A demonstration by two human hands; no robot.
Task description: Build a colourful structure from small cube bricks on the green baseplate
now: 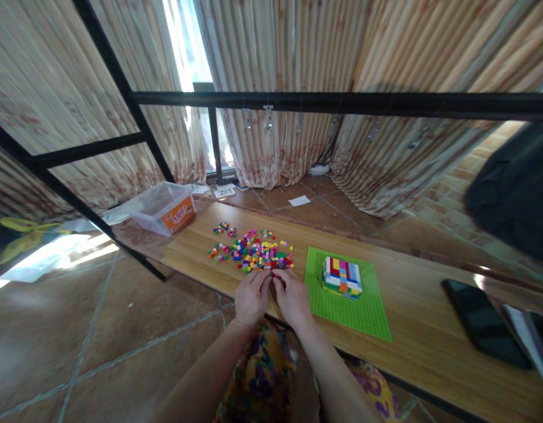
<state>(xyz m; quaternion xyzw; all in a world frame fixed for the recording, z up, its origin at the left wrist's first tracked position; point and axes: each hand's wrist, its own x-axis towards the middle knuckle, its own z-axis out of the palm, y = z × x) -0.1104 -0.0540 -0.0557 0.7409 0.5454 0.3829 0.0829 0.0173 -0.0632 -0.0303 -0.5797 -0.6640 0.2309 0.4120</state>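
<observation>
My left hand (252,298) and my right hand (292,296) meet at the near edge of a pile of small coloured building bricks (260,249). Both are closed in a pinch, fingertips almost touching. A tiny dark bit that looks like a building brick (272,274) shows between them; the fingers cover most of it. Right of my right hand lies a green baseplate (350,320). On it stands a low block built of bricks (342,277), with white, red, yellow and blue strips on top and an orange piece at the front.
A clear plastic box (159,205) with an orange label stands at the wooden table's (416,311) left end. At the right lie a dark tablet-like device (485,323) and a white-edged item (526,335). A black metal bar (324,103) crosses beyond the table, before curtains (280,53).
</observation>
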